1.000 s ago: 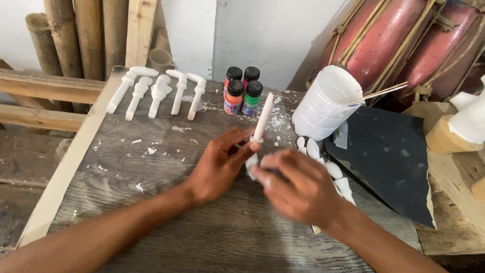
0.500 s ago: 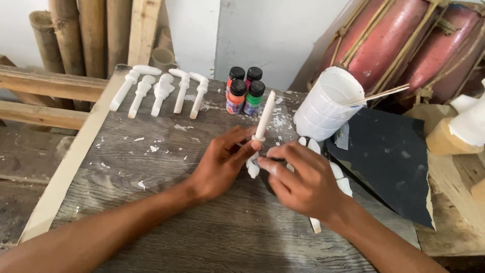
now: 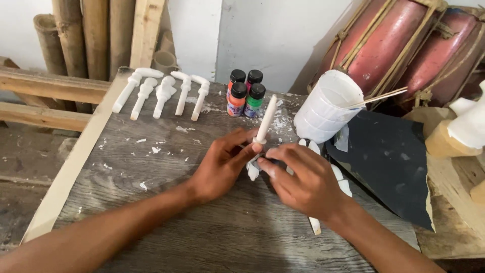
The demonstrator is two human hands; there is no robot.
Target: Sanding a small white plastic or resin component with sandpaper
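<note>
Two-handed grip on white peg (image 3: pixel 264 121): left hand (image 3: pixel 222 164) pinching shaft upright, right hand (image 3: pixel 303 179) closed around base, steadied over desk (image 3: pixel 151 202).

2 forearms angled inward — left hand (image 3: pixel 222 164) and right hand (image 3: pixel 305 182) close together, fingers pinched.

What my fingers and the frame edges are hiding

My left hand (image 3: pixel 222 167) and right hand (image 3: pixel 303 182) are covering the lower part of the white peg (image 3: pixel 264 121), so how its bottom end is shaped I cannot tell; my right hand is also hiding most of the white pieces (image 3: pixel 343 184) at centre right, and the red drums (image 3: pixel 384 45) are running off the upper right edge.
</note>
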